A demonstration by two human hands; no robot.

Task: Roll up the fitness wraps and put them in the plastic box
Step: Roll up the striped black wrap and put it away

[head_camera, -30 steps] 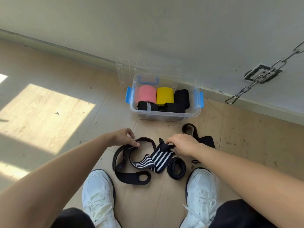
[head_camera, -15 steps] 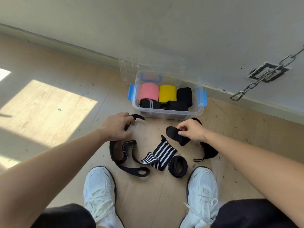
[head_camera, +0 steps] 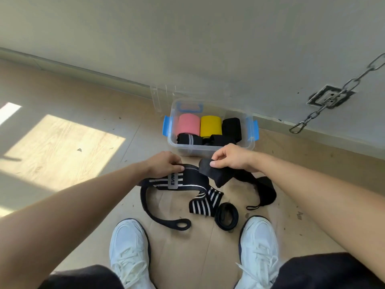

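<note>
**Both hands draw together in front of the box, each holding a wrap**

Half a second ago the hands were apart. The left hand [head_camera: 164,165] has since moved in toward the right and lifted the striped wrap [head_camera: 187,181] out of its heap. A stretch of it now hangs taut and shows a white label with dark letters. The fingers [head_camera: 177,167] of that hand are curled over the wrap's upper edge and grip it. The right hand [head_camera: 231,158] still pinches the end of the plain black wrap [head_camera: 210,173] between thumb and forefinger, now closer to the left hand. The rest of this wrap trails down to the floor [head_camera: 62,147] at the right.

The plastic box [head_camera: 187,151] stands open just beyond the hands, near the wall [head_camera: 187,38]. It holds a pink roll [head_camera: 188,126], a yellow roll [head_camera: 210,126], a black roll [head_camera: 231,127] and smaller dark rolls in front of them. The right hand overlaps the box's near rim in this view.

The striped wrap's lower part lies crumpled on the floor, with its looped end toward the left shoe [head_camera: 129,247]. A black ring band [head_camera: 226,215] lies beside the right shoe [head_camera: 259,245]. A clear lid [head_camera: 164,99] leans on the wall behind the box, and a chain [head_camera: 333,97] hangs at the right.
</note>
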